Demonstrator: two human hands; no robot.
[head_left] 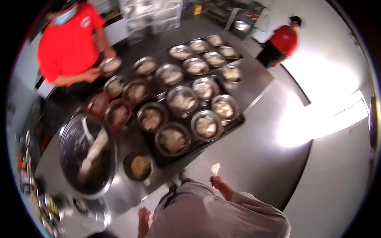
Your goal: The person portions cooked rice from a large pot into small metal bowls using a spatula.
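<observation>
My right hand (216,182) is in front of my body, its fingers closed round the handle of a small pale spatula (215,168) with a flat blade that points away from me. My left hand (145,214) hangs low beside my body, short of the counter edge. Its fingers look loosely curled but are blurred, and I cannot make out anything in them. Nearest to it on the counter stands a metal bowl (139,166) with yellowish contents. Black trays (194,150) ahead carry several round metal bowls (206,125) of whitish, chunky food.
A large metal pot (68,158) stands at the left with a long pale thing inside. Across the steel counter (258,85), a person in a red shirt (67,43) holds a bowl (110,66). Another person (283,41) stands at the far right by the wall.
</observation>
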